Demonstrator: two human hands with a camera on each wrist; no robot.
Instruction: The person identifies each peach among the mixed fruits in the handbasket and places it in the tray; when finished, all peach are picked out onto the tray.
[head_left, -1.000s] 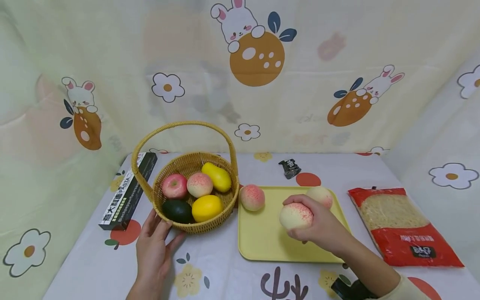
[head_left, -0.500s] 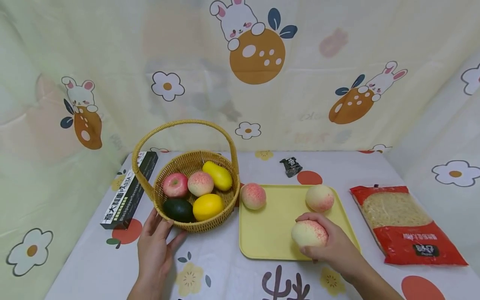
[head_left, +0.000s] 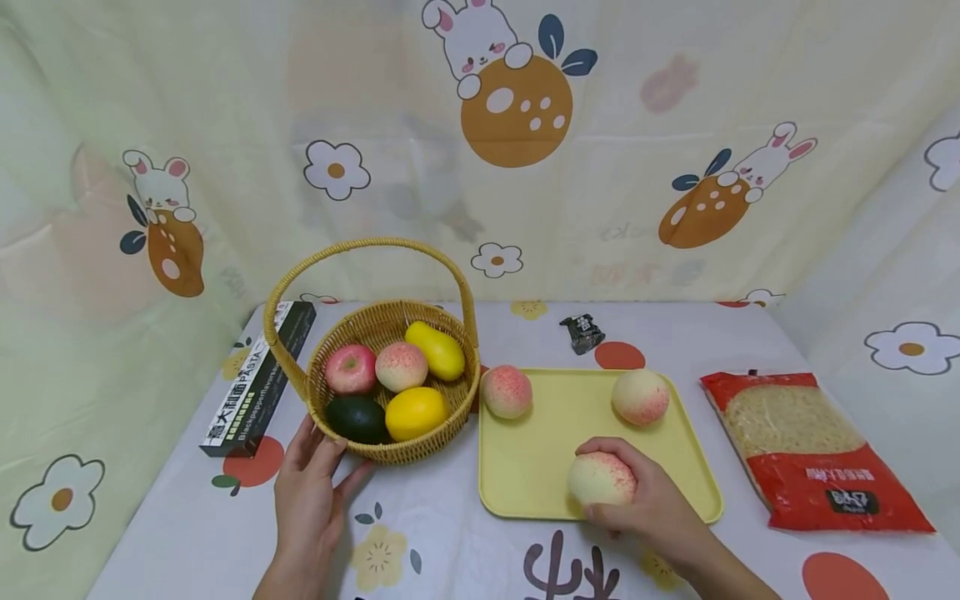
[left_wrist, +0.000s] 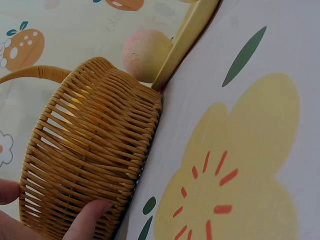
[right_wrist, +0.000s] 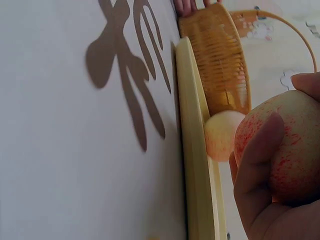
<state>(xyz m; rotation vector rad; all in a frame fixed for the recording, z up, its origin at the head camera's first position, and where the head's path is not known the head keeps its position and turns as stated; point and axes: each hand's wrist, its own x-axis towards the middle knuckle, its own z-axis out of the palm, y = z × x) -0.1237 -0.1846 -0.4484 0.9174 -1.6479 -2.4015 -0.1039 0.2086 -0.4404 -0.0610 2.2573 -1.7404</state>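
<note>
My right hand (head_left: 637, 500) holds a pale peach with red speckles (head_left: 603, 479) over the front part of the yellow tray (head_left: 540, 450); thumb and fingers wrap it. Another peach (head_left: 640, 397) lies at the tray's back right, and a pinker peach (head_left: 507, 392) at its back left. My left hand (head_left: 311, 492) rests against the near left side of the wicker basket (head_left: 397, 452), its thumb (left_wrist: 90, 220) along the outer wall. Inside the basket are a red apple (head_left: 350, 370), a peach (head_left: 401, 367), a yellow lemon (head_left: 417, 414), a dark green avocado (head_left: 356, 419) and an elongated yellow fruit (head_left: 437, 350).
A black and white pasta box (head_left: 258, 383) lies left of the basket, whose tall handle (head_left: 371, 243) arches above it. Right of the tray lies a red bag with a clear window (head_left: 817, 454). Behind the tray is a small black packet (head_left: 582, 333). A patterned cloth wall (head_left: 405, 208) stands behind.
My right hand, holding the peach, has moved lower and nearer over the tray, first to the right, then slightly left. The back-right peach is now fully visible. My left hand stays at the basket.
</note>
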